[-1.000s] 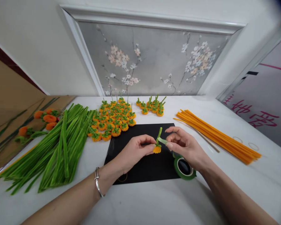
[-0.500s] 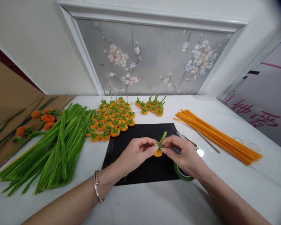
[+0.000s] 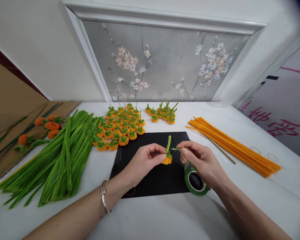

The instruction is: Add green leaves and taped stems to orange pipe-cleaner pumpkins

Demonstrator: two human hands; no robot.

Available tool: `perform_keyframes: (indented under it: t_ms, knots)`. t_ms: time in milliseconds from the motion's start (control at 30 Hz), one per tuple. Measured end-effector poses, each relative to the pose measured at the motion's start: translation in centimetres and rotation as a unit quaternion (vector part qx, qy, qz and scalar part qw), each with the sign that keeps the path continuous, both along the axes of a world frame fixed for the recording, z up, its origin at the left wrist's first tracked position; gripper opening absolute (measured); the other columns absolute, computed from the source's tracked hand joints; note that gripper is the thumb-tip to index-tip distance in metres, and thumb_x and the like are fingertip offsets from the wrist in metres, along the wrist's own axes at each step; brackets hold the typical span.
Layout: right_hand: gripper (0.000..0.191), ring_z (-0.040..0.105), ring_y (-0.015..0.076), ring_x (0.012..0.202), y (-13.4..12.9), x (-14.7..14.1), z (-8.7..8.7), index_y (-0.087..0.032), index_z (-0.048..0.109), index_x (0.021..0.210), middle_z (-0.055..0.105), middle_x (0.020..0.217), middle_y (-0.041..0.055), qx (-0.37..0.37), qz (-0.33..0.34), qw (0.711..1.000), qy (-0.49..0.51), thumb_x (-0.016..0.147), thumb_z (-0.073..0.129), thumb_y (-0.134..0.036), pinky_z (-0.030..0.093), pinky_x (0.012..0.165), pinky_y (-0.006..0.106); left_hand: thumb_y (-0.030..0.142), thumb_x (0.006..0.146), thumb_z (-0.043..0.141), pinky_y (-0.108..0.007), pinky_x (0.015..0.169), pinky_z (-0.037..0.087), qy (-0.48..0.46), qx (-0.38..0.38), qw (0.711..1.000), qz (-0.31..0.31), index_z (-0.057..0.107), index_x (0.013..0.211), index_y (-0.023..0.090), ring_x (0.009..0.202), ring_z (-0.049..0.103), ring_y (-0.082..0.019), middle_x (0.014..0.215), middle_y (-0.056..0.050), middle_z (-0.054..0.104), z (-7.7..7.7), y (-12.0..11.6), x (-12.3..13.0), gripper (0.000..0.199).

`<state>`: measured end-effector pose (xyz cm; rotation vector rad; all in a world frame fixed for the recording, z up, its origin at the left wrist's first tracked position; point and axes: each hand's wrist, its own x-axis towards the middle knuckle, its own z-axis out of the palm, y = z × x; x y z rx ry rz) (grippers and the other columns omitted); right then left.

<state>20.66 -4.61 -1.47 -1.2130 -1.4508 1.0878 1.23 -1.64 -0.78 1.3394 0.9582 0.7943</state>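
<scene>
Between thumb and fingers, my left hand (image 3: 148, 159) pinches a small orange pipe-cleaner pumpkin (image 3: 167, 160) with a green stem standing up from its top. To its right, my right hand (image 3: 199, 160) is closed on the loose end of green floral tape (image 3: 175, 149), which sticks out toward the stem. A strip of that tape runs down to the tape roll (image 3: 196, 181), which lies under the right hand at the edge of a black mat (image 3: 152, 180). The pumpkin is held above the mat.
Several finished pumpkins (image 3: 120, 128) cluster behind the mat, with a smaller group (image 3: 164, 113) farther right. Green pipe cleaners (image 3: 62, 160) are heaped at left, near orange flowers (image 3: 51, 126). Orange pipe cleaners (image 3: 235, 146) and rubber bands (image 3: 272, 157) lie at right.
My right hand has moved off the pumpkin to the right, now holding the tape end away from it. The stem stands more upright, and more of the tape roll shows.
</scene>
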Motion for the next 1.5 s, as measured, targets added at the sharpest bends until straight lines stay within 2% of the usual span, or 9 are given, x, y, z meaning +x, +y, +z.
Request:
perform_keyframes:
  t_ms: [200,433,600,767,900,1000,1233,1400,1500]
  knots:
    - [0.025,0.051,0.0119,0.06,0.1,-0.1,-0.1,-0.018,0.061,0.101,0.054,0.065,-0.0018,-0.034,0.016,0.999,-0.009,0.083,0.059,-0.034,0.043,0.055,0.023,0.018,0.073,0.066,-0.025,0.074,0.044,-0.01,0.001,1.0,-0.005,0.058,0.086,0.015,0.076,0.057,-0.012,0.084,-0.001,0.06,0.2,-0.2,0.2,0.016]
    - [0.023,0.053,0.0131,0.054,0.2,-0.5,-0.8,-0.018,0.06,0.096,0.056,0.061,-0.0004,0.054,-0.029,0.986,-0.156,0.091,0.042,-0.031,0.045,0.055,0.026,0.016,0.074,0.063,-0.027,0.078,0.048,-0.01,0.051,0.998,-0.023,0.055,0.091,0.016,0.082,0.06,-0.012,0.093,-0.002,0.057,0.0,-0.1,0.4,0.019]
    - [0.028,0.047,0.0096,0.043,0.4,-0.9,-1.3,-0.018,0.056,0.092,0.058,0.065,0.0006,0.036,-0.041,0.993,-0.109,0.094,0.038,-0.039,0.042,0.046,0.023,0.013,0.072,0.063,-0.029,0.08,0.05,-0.006,0.036,0.999,-0.007,0.051,0.104,0.019,0.086,0.063,-0.014,0.113,-0.006,0.053,-0.7,0.0,0.4,0.034]
    - [0.03,0.044,0.0079,0.04,0.3,-1.3,-0.9,-0.018,0.054,0.089,0.06,0.07,0.0008,0.002,-0.015,0.996,-0.088,0.094,0.035,-0.041,0.037,0.04,0.022,0.014,0.074,0.062,-0.028,0.08,0.051,-0.013,0.027,0.999,-0.021,0.051,0.105,0.018,0.088,0.063,-0.014,0.111,-0.005,0.056,-0.9,-0.1,0.5,0.032]
    - [0.017,0.059,0.0141,0.067,0.1,-1.4,-0.3,-0.02,0.059,0.096,0.065,0.082,0.0028,0.061,0.036,0.98,-0.186,0.091,0.046,-0.031,0.046,0.061,0.025,0.017,0.077,0.061,-0.028,0.079,0.052,0.003,0.041,0.999,-0.006,0.052,0.103,0.017,0.082,0.064,-0.013,0.105,-0.004,0.059,-0.9,0.0,0.4,0.028]
    - [0.017,0.061,0.0173,0.083,0.1,-1.3,-0.1,-0.022,0.06,0.1,0.066,0.094,0.004,0.108,0.04,0.968,-0.222,0.089,0.047,-0.024,0.046,0.073,0.028,0.018,0.078,0.06,-0.029,0.079,0.052,0.011,0.056,0.998,-0.001,0.052,0.102,0.017,0.082,0.064,-0.013,0.104,-0.003,0.058,-1.0,0.0,0.4,0.025]
    - [0.019,0.05,0.0121,0.046,0.4,-0.9,-0.9,-0.02,0.056,0.08,0.054,0.054,-0.0033,0.055,-0.015,0.981,-0.188,0.091,0.044,-0.03,0.041,0.048,0.023,0.016,0.075,0.062,-0.028,0.08,0.051,-0.006,0.033,0.999,-0.01,0.051,0.1,0.018,0.086,0.066,-0.014,0.109,-0.004,0.055,-1.1,-0.2,0.5,0.027]
    - [0.016,0.053,0.0122,0.048,0.4,-1.2,-1.1,-0.019,0.057,0.085,0.055,0.055,-0.0028,0.013,-0.013,0.991,-0.129,0.089,0.047,-0.031,0.043,0.048,0.023,0.016,0.075,0.062,-0.028,0.078,0.05,-0.003,0.027,1.0,-0.015,0.052,0.1,0.018,0.085,0.066,-0.014,0.109,-0.004,0.056,-1.1,-0.2,0.6,0.027]
    - [0.013,0.056,0.0132,0.055,0.4,-1.3,-1.0,-0.019,0.06,0.085,0.06,0.066,0.0004,0.04,-0.009,0.989,-0.139,0.087,0.049,-0.027,0.044,0.052,0.024,0.017,0.074,0.063,-0.028,0.078,0.051,-0.002,0.016,1.0,-0.018,0.054,0.102,0.017,0.086,0.066,-0.015,0.109,-0.005,0.058,-1.2,-0.2,0.6,0.029]
